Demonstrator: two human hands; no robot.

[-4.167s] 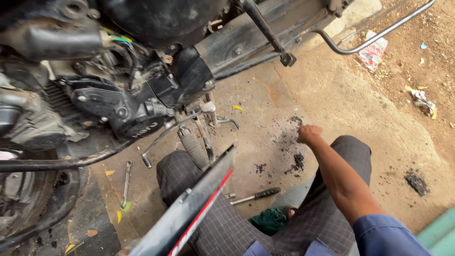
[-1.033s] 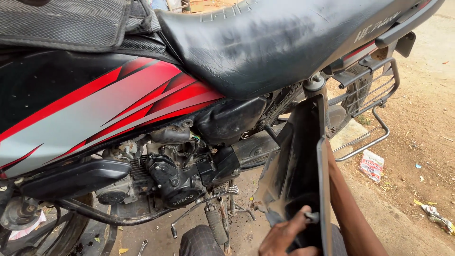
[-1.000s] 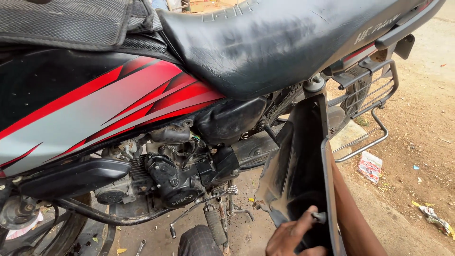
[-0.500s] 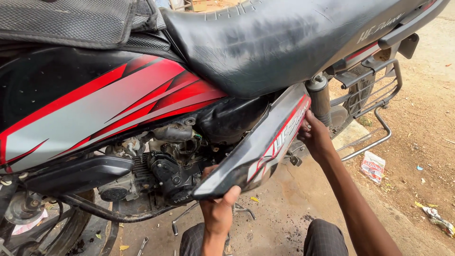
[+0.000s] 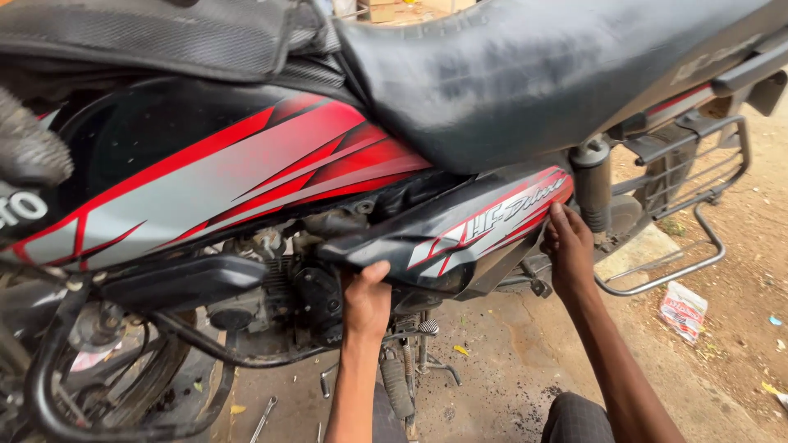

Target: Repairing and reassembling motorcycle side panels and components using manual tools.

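Note:
A black side panel (image 5: 460,234) with red and silver stripes lies against the motorcycle's side, just under the black seat (image 5: 525,74). My left hand (image 5: 366,299) grips the panel's front lower edge, beside the engine (image 5: 304,287). My right hand (image 5: 568,246) presses on the panel's rear end, next to the rear shock absorber (image 5: 593,184). The panel sits nearly level along the frame, below the red and grey fuel tank (image 5: 205,172).
The rear carrier rack (image 5: 698,189) and a chrome guard bar (image 5: 665,279) stick out at the right. A spanner (image 5: 264,414) lies on the oily concrete below the engine. A crumpled packet (image 5: 683,308) rests on the dirt at the right. My knee (image 5: 574,418) is at the bottom.
The panel stood upright in my hands a second ago. It has been turned level and brought against the bike under the seat, with my hands now at its two ends.

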